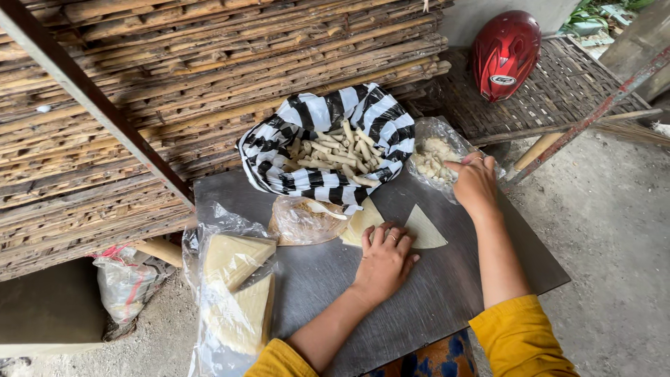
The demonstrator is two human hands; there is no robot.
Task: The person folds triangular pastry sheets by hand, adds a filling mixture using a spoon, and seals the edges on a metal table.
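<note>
Triangular wrapper sheets point(424, 229) lie at the middle of the frame on the grey metal worktop point(447, 293); they look thin, limp and easily torn, best lifted flat by an edge. Left hand point(384, 257) rests spread on one sheet, holding nothing. Right hand point(474, 183), fingers pinched, reaches into the clear bag of pale filling point(434, 159) at the upper right.

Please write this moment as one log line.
left hand: flat on wrapper | right hand: in filling bag | striped bag: rolls inside
</note>
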